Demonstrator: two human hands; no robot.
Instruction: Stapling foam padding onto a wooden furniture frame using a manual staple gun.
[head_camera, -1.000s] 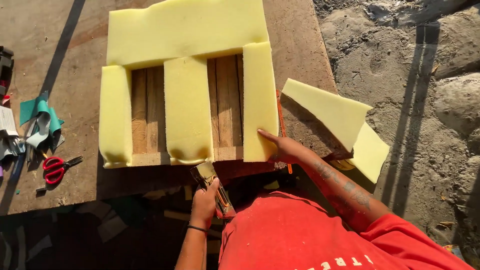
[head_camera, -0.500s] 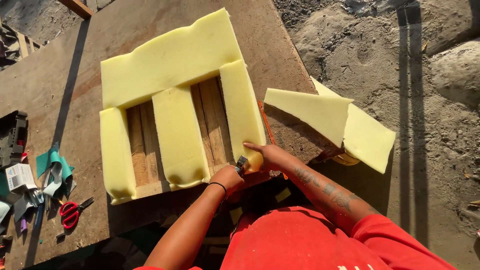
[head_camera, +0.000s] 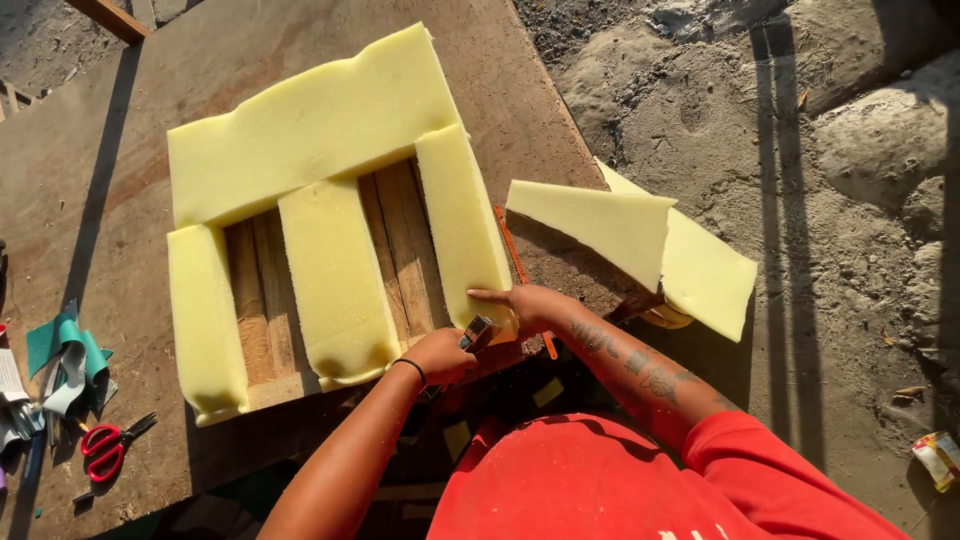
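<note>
Red scissors (head_camera: 108, 448), teal scraps (head_camera: 66, 352)

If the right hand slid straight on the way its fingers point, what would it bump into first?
The right hand points leftward across the right foam strip. Beyond that strip's edge, it would probably meet the bare wooden slats, then the middle foam strip.

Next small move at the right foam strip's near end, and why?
Probably press the tool in the left hand onto the strip's near end: its head sits at that edge, and the right hand pins the foam flat there.
</note>
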